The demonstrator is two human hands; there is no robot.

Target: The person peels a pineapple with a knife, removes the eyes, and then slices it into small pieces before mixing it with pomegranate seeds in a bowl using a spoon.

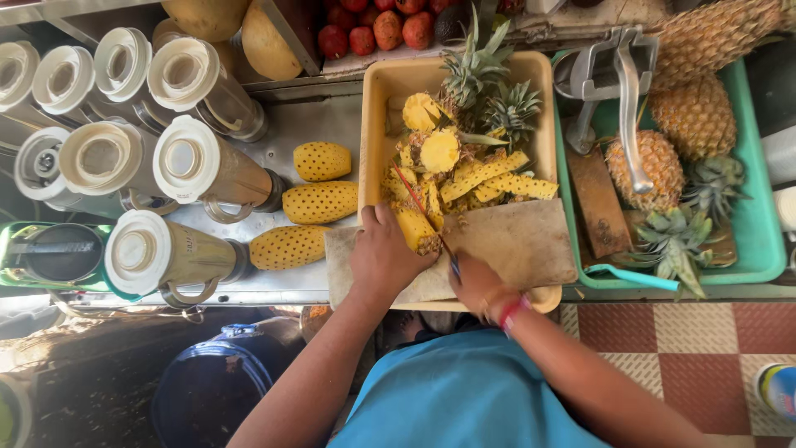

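My left hand [383, 253] grips a partly peeled pineapple [414, 228] on a worn cutting board [518, 241] that lies over the near end of a yellow tub [377, 108]. My right hand [477, 282] holds a thin knife [423, 216] whose blade runs up along the fruit. The tub holds pineapple peel strips [489, 174], cut ends and leafy crowns [481, 79].
Three peeled pineapples [319, 202] lie on the metal counter to the left, beside several blender jars [170, 158]. A green tray [759, 224] on the right holds whole pineapples [692, 116] and a metal press [618, 75]. Red fruit [373, 29] sits at the back.
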